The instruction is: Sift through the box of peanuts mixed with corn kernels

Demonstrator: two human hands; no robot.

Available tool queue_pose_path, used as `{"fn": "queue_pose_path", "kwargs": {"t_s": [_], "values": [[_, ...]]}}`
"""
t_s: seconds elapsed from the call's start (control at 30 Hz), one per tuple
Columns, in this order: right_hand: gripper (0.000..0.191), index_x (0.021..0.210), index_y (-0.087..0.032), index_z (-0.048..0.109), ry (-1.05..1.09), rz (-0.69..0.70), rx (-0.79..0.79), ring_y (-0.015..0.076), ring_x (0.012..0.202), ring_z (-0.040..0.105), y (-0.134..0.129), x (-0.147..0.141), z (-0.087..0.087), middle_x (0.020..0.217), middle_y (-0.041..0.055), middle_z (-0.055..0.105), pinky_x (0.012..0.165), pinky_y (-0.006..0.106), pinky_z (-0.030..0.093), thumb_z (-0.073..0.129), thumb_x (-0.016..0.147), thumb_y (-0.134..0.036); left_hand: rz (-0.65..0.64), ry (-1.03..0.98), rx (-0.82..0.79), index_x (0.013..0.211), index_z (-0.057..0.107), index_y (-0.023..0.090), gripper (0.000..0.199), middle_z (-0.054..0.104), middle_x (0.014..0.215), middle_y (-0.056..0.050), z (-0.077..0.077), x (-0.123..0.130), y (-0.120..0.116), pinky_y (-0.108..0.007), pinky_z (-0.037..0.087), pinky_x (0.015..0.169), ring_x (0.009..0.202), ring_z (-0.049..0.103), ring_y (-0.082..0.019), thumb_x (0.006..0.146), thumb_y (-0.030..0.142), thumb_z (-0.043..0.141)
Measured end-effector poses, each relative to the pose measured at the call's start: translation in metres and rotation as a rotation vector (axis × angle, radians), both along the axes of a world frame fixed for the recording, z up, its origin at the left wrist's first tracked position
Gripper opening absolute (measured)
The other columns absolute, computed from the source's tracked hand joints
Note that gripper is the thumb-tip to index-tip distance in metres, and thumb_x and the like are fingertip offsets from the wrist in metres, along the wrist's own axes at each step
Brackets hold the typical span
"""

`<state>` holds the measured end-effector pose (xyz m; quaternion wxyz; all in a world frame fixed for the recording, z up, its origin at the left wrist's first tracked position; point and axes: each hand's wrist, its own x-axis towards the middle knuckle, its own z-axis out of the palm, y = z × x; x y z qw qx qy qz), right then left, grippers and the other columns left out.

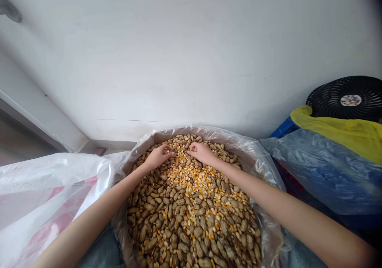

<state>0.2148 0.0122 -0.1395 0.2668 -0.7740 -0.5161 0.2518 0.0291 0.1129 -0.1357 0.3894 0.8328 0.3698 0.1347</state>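
Unshelled peanuts [179,198] and loose yellow and white corn kernels [193,178] lie mixed in a wide container with a clear plastic liner [259,156]. Over the far left part of the heap is my left hand [160,156], its thumb and fingers apart, with nothing visible between them. My right hand [200,152] is at the far middle of the heap, a short way right of the left one. Its fingers are curled together at the peanuts; whatever they may hold is too small to make out.
A white plastic bag with pink print [59,188] is on the left. On the right are a black fan [343,98], yellow mesh cloth [343,134] and a bluish plastic sheet [322,168]. A white wall [179,61] rises behind the container.
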Motion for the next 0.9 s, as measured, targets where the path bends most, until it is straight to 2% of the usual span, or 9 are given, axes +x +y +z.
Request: {"fn": "queue_pose_path", "kwargs": {"t_s": [0.07, 0.2, 0.37, 0.43, 0.53, 0.6, 0.77, 0.83, 0.9], "values": [[0.018, 0.079, -0.018, 0.053, -0.037, -0.027, -0.006, 0.0115, 0.056, 0.037, 0.003, -0.004, -0.001, 0.063, 0.0004, 0.048, 0.052, 0.022, 0.020, 0.056, 0.066, -0.031, -0.054, 0.157, 0.146, 0.087, 0.055, 0.020, 0.031, 0.049, 0.069, -0.002, -0.005, 0.004, -0.003, -0.025, 0.026, 0.059, 0.064, 0.042, -0.015, 0.067, 0.044, 0.052], [0.014, 0.067, -0.012, 0.051, 0.215, -0.068, -0.038, 0.0111, 0.059, 0.036, 0.010, -0.004, 0.003, 0.065, 0.0036, 0.045, 0.053, 0.022, 0.020, 0.054, 0.067, -0.026, -0.020, 0.085, 0.055, 0.077, 0.056, 0.015, 0.029, 0.050, 0.071, -0.004, -0.008, 0.008, -0.003, -0.025, 0.028, 0.063, 0.068, 0.042, -0.015, 0.069, 0.043, 0.051], [0.022, 0.072, -0.014, 0.032, 0.694, -0.003, -0.053, 0.0063, 0.048, 0.024, 0.006, 0.002, 0.016, 0.061, -0.0004, 0.028, 0.043, 0.019, 0.019, 0.031, 0.079, -0.034, 0.108, -0.527, -0.731, 0.072, 0.037, 0.014, 0.023, 0.023, 0.057, 0.001, 0.010, 0.003, 0.002, -0.020, 0.021, 0.044, 0.047, 0.021, -0.007, 0.072, 0.036, 0.040], [0.016, 0.072, -0.014, 0.027, 0.967, 0.006, -0.009, 0.0058, 0.046, 0.020, 0.002, 0.003, 0.020, 0.061, -0.0009, 0.022, 0.040, 0.018, 0.015, 0.027, 0.078, -0.028, 0.088, -0.644, -0.879, 0.072, 0.033, 0.015, 0.016, 0.020, 0.059, 0.000, 0.018, 0.000, 0.004, -0.020, 0.020, 0.040, 0.046, 0.020, -0.008, 0.072, 0.031, 0.030], [0.012, 0.071, -0.014, 0.025, 1.414, -0.048, 0.021, 0.0056, 0.043, 0.020, -0.004, 0.004, 0.023, 0.058, -0.0012, 0.022, 0.037, 0.016, 0.007, 0.031, 0.075, -0.024, 0.099, -0.775, -1.122, 0.074, 0.036, 0.015, 0.018, 0.027, 0.061, 0.000, 0.022, -0.003, 0.004, -0.019, 0.020, 0.038, 0.046, 0.027, -0.008, 0.074, 0.033, 0.032], [0.018, 0.069, -0.014, 0.024, 1.502, -0.071, -0.001, 0.0054, 0.042, 0.024, -0.006, 0.004, 0.022, 0.057, -0.0014, 0.026, 0.036, 0.015, 0.005, 0.038, 0.074, -0.025, 0.113, -0.778, -1.204, 0.075, 0.039, 0.015, 0.023, 0.034, 0.064, 0.000, 0.020, -0.003, 0.004, -0.018, 0.020, 0.037, 0.046, 0.030, -0.007, 0.074, 0.037, 0.039], [0.028, 0.072, -0.013, 0.033, 1.272, 0.000, -0.040, 0.0027, 0.042, 0.026, -0.009, 0.011, 0.019, 0.063, -0.0017, 0.035, 0.035, 0.014, 0.006, 0.054, 0.070, -0.031, 0.089, -0.638, -1.016, 0.086, 0.045, 0.015, 0.021, 0.038, 0.069, 0.000, 0.014, -0.001, 0.001, -0.016, 0.017, 0.037, 0.045, 0.027, -0.004, 0.069, 0.027, 0.046], [0.022, 0.078, -0.014, 0.040, 0.953, 0.033, -0.066, 0.0032, 0.042, 0.028, -0.010, 0.013, 0.019, 0.062, -0.0019, 0.037, 0.036, 0.015, 0.010, 0.052, 0.072, -0.031, 0.079, -0.469, -0.755, 0.091, 0.046, 0.015, 0.024, 0.037, 0.064, 0.001, 0.010, -0.001, 0.001, -0.018, 0.017, 0.039, 0.044, 0.025, -0.005, 0.071, 0.028, 0.043], [0.019, 0.089, -0.016, 0.047, 0.461, 0.122, -0.102, 0.0054, 0.042, 0.032, -0.012, 0.013, 0.019, 0.059, -0.0019, 0.041, 0.038, 0.016, 0.017, 0.049, 0.074, -0.028, -0.020, -0.186, -0.315, 0.096, 0.049, 0.016, 0.030, 0.041, 0.061, 0.000, 0.006, -0.002, 0.000, -0.019, 0.024, 0.044, 0.047, 0.032, -0.007, 0.073, 0.034, 0.042]]}}
